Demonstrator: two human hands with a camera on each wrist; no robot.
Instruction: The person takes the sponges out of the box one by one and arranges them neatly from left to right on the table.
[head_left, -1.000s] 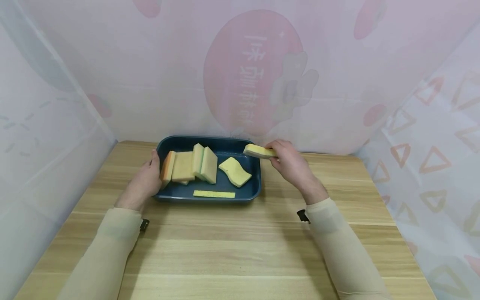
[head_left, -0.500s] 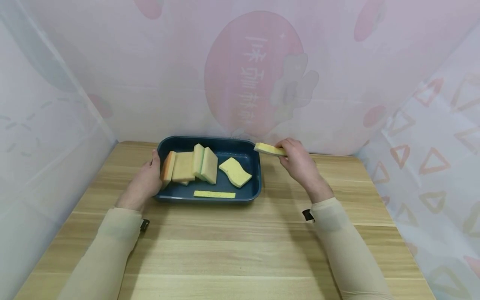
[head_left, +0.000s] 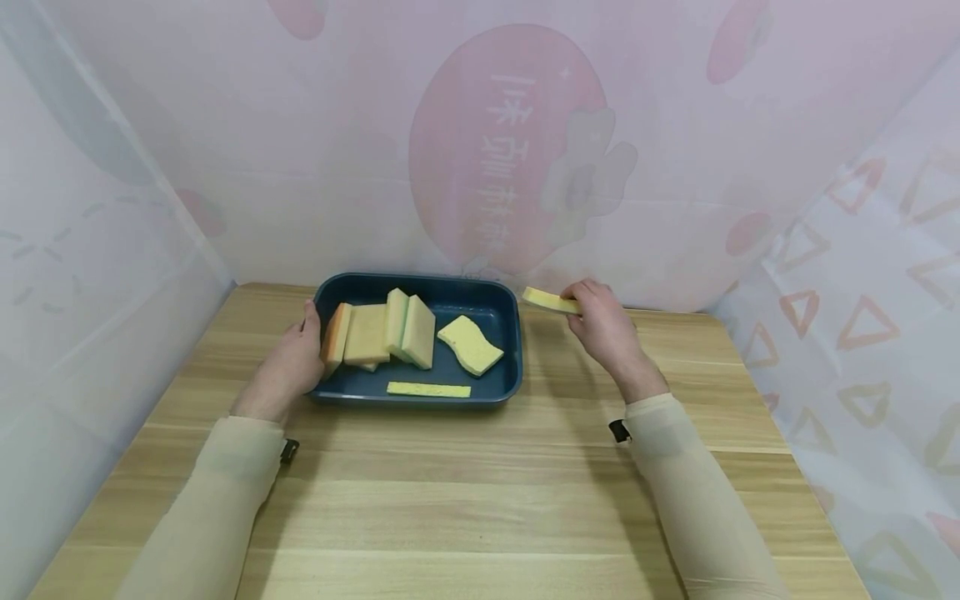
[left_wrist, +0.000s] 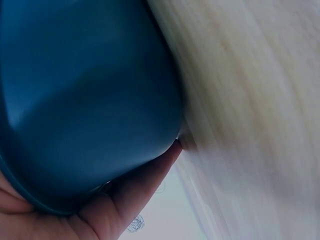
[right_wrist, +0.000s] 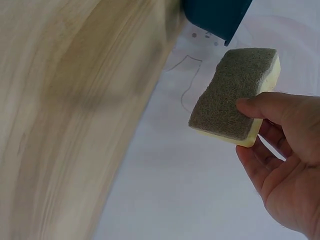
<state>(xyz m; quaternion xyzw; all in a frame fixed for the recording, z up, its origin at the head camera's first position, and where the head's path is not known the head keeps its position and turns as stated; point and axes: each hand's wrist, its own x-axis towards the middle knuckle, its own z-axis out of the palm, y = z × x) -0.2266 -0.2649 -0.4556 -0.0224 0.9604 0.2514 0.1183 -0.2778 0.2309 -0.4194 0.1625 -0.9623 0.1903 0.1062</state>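
Observation:
A dark blue baking tray [head_left: 457, 286] lies on the table against the back wall. My left hand [head_left: 294, 360] grips its left end, thumb at the rim and a finger along the outside wall [left_wrist: 100, 115] in the left wrist view. Off the tray's right end, above the table, my right hand [head_left: 606, 329] pinches a yellow scouring sponge [right_wrist: 237, 95] with a rough grey-green face. Inside the tray, a wavy yellow sponge [head_left: 471, 344] lies flat at the right. Several thick pale sponges, such as a flat-lying one [head_left: 366, 333], crowd the left half, and a yellow strip [head_left: 428, 389] lies along the front.
The wooden table [head_left: 450, 500] stretches in front of the tray and to both sides. A printed fabric backdrop [head_left: 315, 167] rises right behind the tray, with patterned side walls [head_left: 862, 333] at left and right.
My right hand has carried the sponge rightward, from over the tray's right back corner to beyond its right rim. The left hand and the tray stay where they were.

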